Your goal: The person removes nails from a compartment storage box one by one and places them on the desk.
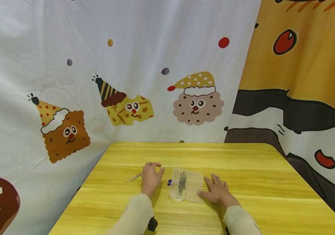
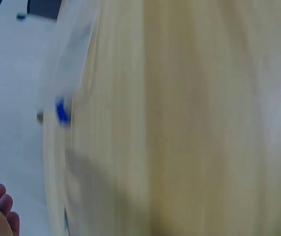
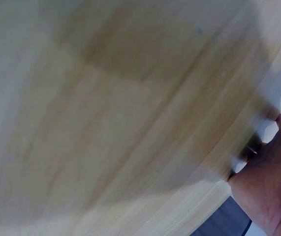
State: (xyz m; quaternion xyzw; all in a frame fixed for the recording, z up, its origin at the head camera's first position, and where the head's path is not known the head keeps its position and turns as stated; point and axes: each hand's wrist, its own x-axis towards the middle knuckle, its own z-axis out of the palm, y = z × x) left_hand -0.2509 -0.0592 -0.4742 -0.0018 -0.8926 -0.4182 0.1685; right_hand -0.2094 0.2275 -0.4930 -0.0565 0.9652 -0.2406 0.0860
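A clear plastic box (image 1: 171, 192) lies unfolded on the table, its lid (image 1: 194, 187) flat on the right side. Several grey metal nails (image 1: 182, 183) lie lengthwise in its left half. A blue latch (image 1: 169, 182) sticks out on the left edge and also shows in the left wrist view. Left of the box, my left hand (image 1: 151, 178) hovers with thumb apart and fingers loosely bent, holding nothing. Just beyond it lie a few loose nails (image 1: 132, 179), partly hidden by the hand. My right hand (image 1: 218, 192) is spread beside the lid, thumb at its right edge.
The yellow wood-grain table (image 1: 243, 163) reaches back to a white cloth (image 1: 143, 39) with cartoon prints. A dark patterned cloth part (image 1: 258, 111) hangs at the right. A black object (image 1: 152, 224) sits at the left wrist.
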